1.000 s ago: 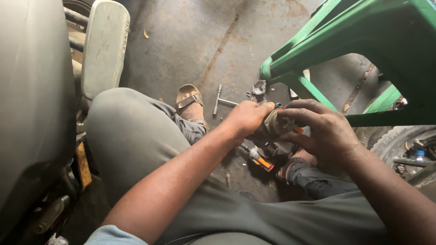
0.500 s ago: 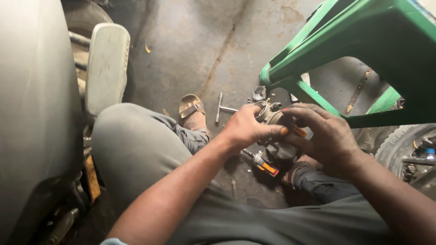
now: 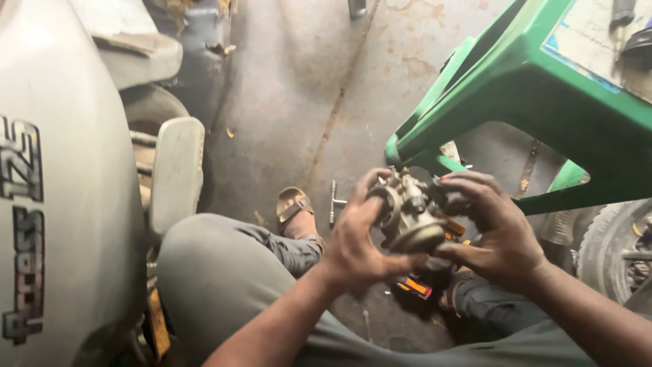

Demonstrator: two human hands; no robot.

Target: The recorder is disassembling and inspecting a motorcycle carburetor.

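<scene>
Both my hands hold a grimy metal carburetor (image 3: 409,214) above my knees. My left hand (image 3: 356,241) cups its left side, fingers curled round the round intake. My right hand (image 3: 492,231) grips its right side, thumb underneath and fingers over the top. The part's bowl points down toward me. An orange-handled tool (image 3: 415,287) lies on the floor right under the hands, partly hidden by them.
A green plastic stool (image 3: 543,102) stands on the concrete floor at the upper right. A grey scooter body (image 3: 61,204) and its footrest (image 3: 175,173) fill the left. A T-handle wrench (image 3: 333,201) lies by my sandalled foot (image 3: 295,211). A tyre (image 3: 614,248) is at the right edge.
My hands have lifted the carburetor up off the floor area and turned it toward me. The view has tilted upward, so more of the scooter and the stool shows.
</scene>
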